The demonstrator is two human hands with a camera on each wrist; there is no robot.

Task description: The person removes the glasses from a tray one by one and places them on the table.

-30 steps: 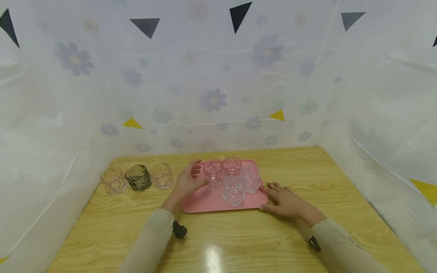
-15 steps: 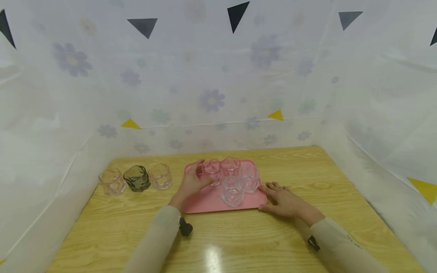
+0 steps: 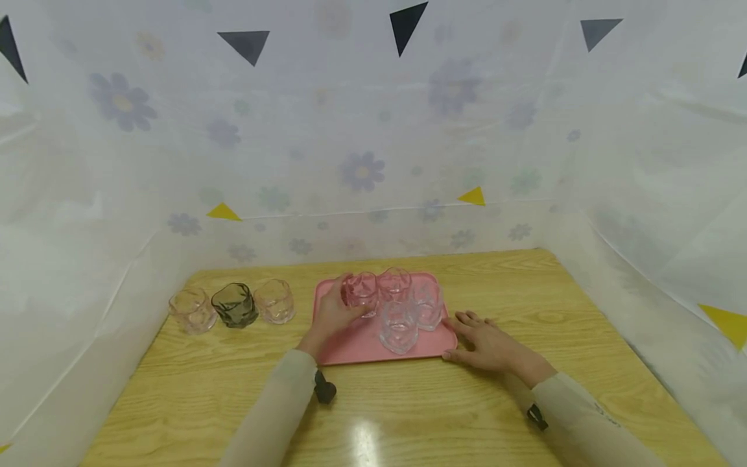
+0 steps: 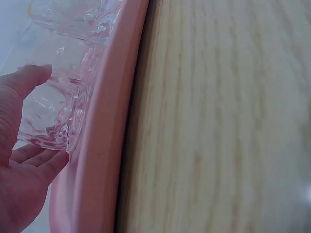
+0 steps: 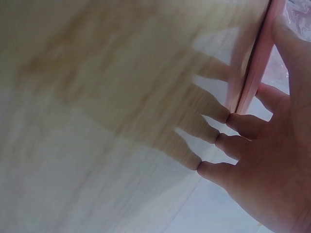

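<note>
A pink tray (image 3: 349, 345) lies on the wooden table, bearing several faceted glass tumblers. My left hand (image 3: 334, 314) holds the back-left glass (image 3: 364, 293), thumb in front and fingers round its left side. Seen from the left wrist, that glass (image 4: 46, 111) stands upright between thumb and fingers, close over the tray floor. Another glass (image 3: 395, 283) is right beside it, with two clear glasses (image 3: 399, 331) nearer the tray's right side. My right hand (image 3: 486, 342) rests at the tray's right edge, fingers spread; in the right wrist view its fingertips touch the table.
On the left of the table stand three more glasses in a row: a pale amber one (image 3: 194, 312), a dark grey one (image 3: 235, 306) and a pale pink one (image 3: 275, 302). White patterned curtains (image 3: 362, 130) surround the table at the back and sides.
My left hand has moved right, from the tray's left side onto the back-left glass, and its fingers have closed round it. The right hand and the glasses have kept their places.
</note>
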